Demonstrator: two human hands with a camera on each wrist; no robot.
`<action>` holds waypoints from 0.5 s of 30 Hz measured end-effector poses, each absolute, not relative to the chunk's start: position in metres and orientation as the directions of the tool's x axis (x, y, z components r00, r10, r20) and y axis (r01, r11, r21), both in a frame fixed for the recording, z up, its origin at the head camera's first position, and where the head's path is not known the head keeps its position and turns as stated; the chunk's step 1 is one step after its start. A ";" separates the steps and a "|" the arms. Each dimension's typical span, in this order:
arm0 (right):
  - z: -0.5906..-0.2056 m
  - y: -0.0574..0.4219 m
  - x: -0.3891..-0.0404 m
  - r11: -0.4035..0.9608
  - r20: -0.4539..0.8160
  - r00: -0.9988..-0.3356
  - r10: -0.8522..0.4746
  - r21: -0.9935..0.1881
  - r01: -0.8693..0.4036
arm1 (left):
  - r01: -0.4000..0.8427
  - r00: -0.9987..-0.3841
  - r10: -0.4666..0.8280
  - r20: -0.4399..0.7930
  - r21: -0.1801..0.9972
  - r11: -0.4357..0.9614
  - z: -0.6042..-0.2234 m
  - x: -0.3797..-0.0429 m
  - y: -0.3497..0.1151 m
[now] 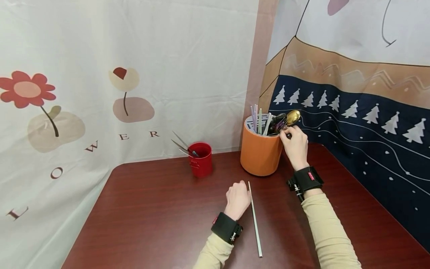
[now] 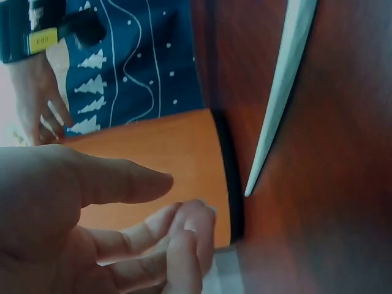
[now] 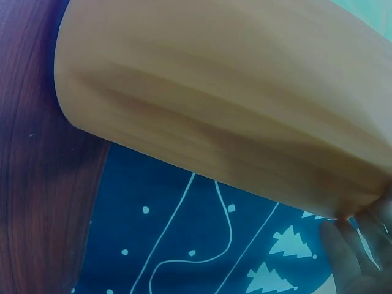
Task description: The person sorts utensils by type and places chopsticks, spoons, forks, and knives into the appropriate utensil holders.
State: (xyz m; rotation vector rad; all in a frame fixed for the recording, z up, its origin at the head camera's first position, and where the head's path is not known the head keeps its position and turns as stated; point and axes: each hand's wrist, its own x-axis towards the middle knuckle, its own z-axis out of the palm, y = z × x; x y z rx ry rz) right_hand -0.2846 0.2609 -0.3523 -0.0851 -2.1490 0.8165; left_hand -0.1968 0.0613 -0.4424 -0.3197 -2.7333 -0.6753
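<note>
At the orange utensil holder [image 1: 260, 155], my right hand [image 1: 295, 144] touches the right side of the rim, beside a gold spoon [image 1: 293, 117] and several dark utensils [image 1: 277, 122]. In the right wrist view, the fingers [image 3: 352, 251] meet the holder's upper edge; whether they pinch anything is hidden. My left hand [image 1: 237, 200] hovers over the table with loosely bent fingers and nothing between them, as the left wrist view shows. Just right of it lies a pale, tapered chopstick [image 1: 256, 224], apart from the fingers in the left wrist view [image 2: 278, 92].
A red cup [image 1: 201, 164] with several thin metal utensils stands left of the holder on the reddish-brown table [image 1: 151, 213]. Purple and pale green sticks [image 1: 258, 119] rise from the holder's left part. Printed cloths hang behind the table and along its right side.
</note>
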 end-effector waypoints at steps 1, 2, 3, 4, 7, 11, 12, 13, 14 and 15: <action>-0.352 0.261 -0.285 0.788 0.674 -0.664 0.323 -0.580 -0.207 | 0.276 -0.935 0.140 0.325 0.421 0.864 -0.445 -0.194 0.062; -0.353 0.261 -0.285 0.787 0.674 -0.665 0.323 -0.581 -0.207 | 0.268 -0.941 0.140 0.309 0.422 0.866 -0.446 -0.192 0.063; -0.353 0.261 -0.285 0.787 0.673 -0.665 0.323 -0.581 -0.206 | 0.261 -0.946 0.143 0.292 0.421 0.869 -0.448 -0.189 0.065; -0.353 0.262 -0.285 0.789 0.673 -0.665 0.323 -0.580 -0.204 | 0.259 -0.948 0.146 0.281 0.420 0.870 -0.449 -0.188 0.066; -0.354 0.262 -0.285 0.791 0.674 -0.664 0.323 -0.577 -0.201 | 0.254 -0.955 0.159 0.249 0.411 0.876 -0.452 -0.184 0.070; -0.355 0.263 -0.285 0.790 0.670 -0.668 0.323 -0.580 -0.200 | 0.264 -0.954 0.177 0.242 0.396 0.880 -0.455 -0.180 0.074; -0.355 0.263 -0.285 0.790 0.669 -0.670 0.323 -0.580 -0.199 | 0.266 -0.954 0.182 0.240 0.391 0.881 -0.456 -0.179 0.075; -0.354 0.263 -0.285 0.790 0.668 -0.671 0.322 -0.580 -0.199 | 0.267 -0.954 0.188 0.232 0.386 0.883 -0.457 -0.178 0.076; -0.354 0.263 -0.285 0.789 0.666 -0.672 0.322 -0.581 -0.198 | 0.269 -0.955 0.193 0.226 0.379 0.885 -0.458 -0.178 0.077; -0.354 0.263 -0.285 0.789 0.665 -0.674 0.323 -0.582 -0.196 | 0.266 -0.957 0.197 0.214 0.372 0.889 -0.460 -0.177 0.078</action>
